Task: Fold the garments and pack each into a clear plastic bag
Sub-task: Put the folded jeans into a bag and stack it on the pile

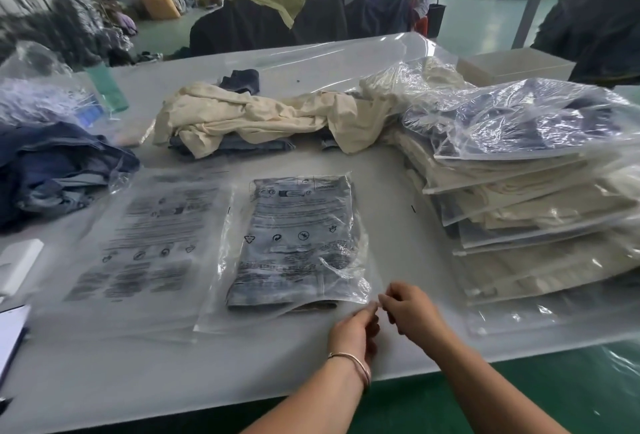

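A folded denim garment [294,243] lies inside a clear printed plastic bag [214,312] in the middle of the white table [173,381]. My left hand [353,333] and my right hand [408,309] meet at the bag's near right corner, where both pinch its open edge between thumb and fingers. A second printed bag [138,243], flat and empty, lies just to the left. Behind, a heap of loose cream garments [249,118] covers some folded denim [235,147].
At the right stands a tall stack of packed bags [526,191] with cream and dark garments. Loose dark blue garments [52,166] pile up at the left edge, with more bagged items [45,101] behind them. A white box [512,66] sits at the far right.
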Demonstrator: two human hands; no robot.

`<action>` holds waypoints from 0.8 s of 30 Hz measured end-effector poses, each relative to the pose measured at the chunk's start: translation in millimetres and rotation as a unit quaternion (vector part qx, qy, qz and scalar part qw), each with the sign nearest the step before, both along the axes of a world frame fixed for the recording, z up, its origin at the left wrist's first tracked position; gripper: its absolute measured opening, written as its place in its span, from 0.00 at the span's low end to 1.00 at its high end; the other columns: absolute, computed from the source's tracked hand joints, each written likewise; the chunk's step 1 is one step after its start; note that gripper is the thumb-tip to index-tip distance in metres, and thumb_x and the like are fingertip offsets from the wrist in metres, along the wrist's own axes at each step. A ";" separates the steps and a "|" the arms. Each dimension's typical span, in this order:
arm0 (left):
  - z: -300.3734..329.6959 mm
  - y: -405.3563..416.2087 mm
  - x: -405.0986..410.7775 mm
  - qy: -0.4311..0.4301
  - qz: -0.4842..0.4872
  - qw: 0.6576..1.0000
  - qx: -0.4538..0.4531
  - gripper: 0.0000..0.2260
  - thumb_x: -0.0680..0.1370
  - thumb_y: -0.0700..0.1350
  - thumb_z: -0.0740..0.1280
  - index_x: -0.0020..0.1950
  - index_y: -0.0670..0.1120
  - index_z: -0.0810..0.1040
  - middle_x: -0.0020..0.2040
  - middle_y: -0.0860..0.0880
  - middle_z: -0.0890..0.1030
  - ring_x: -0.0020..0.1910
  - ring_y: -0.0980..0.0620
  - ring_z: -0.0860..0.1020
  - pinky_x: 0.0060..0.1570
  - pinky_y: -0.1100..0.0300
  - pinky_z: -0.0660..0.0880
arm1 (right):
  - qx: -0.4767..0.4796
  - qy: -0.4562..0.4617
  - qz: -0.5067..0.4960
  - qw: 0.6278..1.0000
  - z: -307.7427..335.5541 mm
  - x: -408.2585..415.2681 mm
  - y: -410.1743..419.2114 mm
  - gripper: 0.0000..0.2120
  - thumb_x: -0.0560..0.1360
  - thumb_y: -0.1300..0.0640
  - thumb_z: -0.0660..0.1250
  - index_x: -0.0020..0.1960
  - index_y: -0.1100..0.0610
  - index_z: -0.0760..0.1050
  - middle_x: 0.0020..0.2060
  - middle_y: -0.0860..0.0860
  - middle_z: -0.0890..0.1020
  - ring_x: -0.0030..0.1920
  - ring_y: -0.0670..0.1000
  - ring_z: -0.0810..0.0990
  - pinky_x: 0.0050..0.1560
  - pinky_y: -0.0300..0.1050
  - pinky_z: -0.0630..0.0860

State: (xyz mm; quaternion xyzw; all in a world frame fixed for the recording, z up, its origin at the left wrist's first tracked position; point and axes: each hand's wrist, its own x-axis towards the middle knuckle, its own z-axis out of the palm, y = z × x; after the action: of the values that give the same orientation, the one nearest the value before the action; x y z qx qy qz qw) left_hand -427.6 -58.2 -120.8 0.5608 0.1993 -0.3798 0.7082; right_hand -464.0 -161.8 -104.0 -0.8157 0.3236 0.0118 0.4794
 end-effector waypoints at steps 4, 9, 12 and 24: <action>-0.3 -4.4 -1.2 0.045 0.010 0.997 -0.058 0.11 0.76 0.40 0.70 0.34 0.43 0.77 0.24 0.51 0.72 0.18 0.59 0.66 0.18 0.68 0.57 | -0.069 0.026 0.033 0.997 -3.7 2.0 3.0 0.13 0.79 0.56 0.62 0.36 0.55 0.68 0.31 0.53 0.75 0.35 0.53 0.71 0.36 0.45 0.64; -1.0 -5.0 2.7 0.013 0.068 0.998 -0.012 0.11 0.73 0.37 0.72 0.31 0.41 0.79 0.23 0.49 0.73 0.18 0.57 0.66 0.19 0.68 0.60 | 0.131 -0.050 -0.044 0.989 -5.1 -0.2 8.1 0.13 0.80 0.63 0.61 0.36 0.60 0.68 0.25 0.52 0.70 0.25 0.49 0.65 0.28 0.43 0.61; -3.1 8.5 10.9 -0.026 0.113 0.992 0.041 0.11 0.71 0.39 0.73 0.28 0.42 0.79 0.23 0.49 0.75 0.18 0.55 0.66 0.22 0.67 0.63 | 0.154 -0.065 -0.061 0.984 -3.1 -1.3 7.2 0.13 0.80 0.64 0.60 0.37 0.61 0.67 0.26 0.53 0.70 0.24 0.49 0.63 0.26 0.42 0.59; -41.4 190.5 87.1 -0.144 0.280 0.928 0.201 0.15 0.71 0.43 0.75 0.25 0.43 0.78 0.21 0.49 0.76 0.26 0.50 0.70 0.34 0.59 0.67 | 0.196 -0.033 -0.062 0.978 0.4 -9.3 -35.5 0.13 0.78 0.66 0.61 0.34 0.64 0.68 0.26 0.58 0.74 0.22 0.51 0.67 0.22 0.38 0.61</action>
State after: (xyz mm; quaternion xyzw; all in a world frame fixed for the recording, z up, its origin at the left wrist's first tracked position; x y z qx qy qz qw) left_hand -340.5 132.4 -162.2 0.6613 0.3161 -0.0331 0.6794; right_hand -473.2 -197.2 -103.6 -0.6839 0.3492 0.0186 0.6402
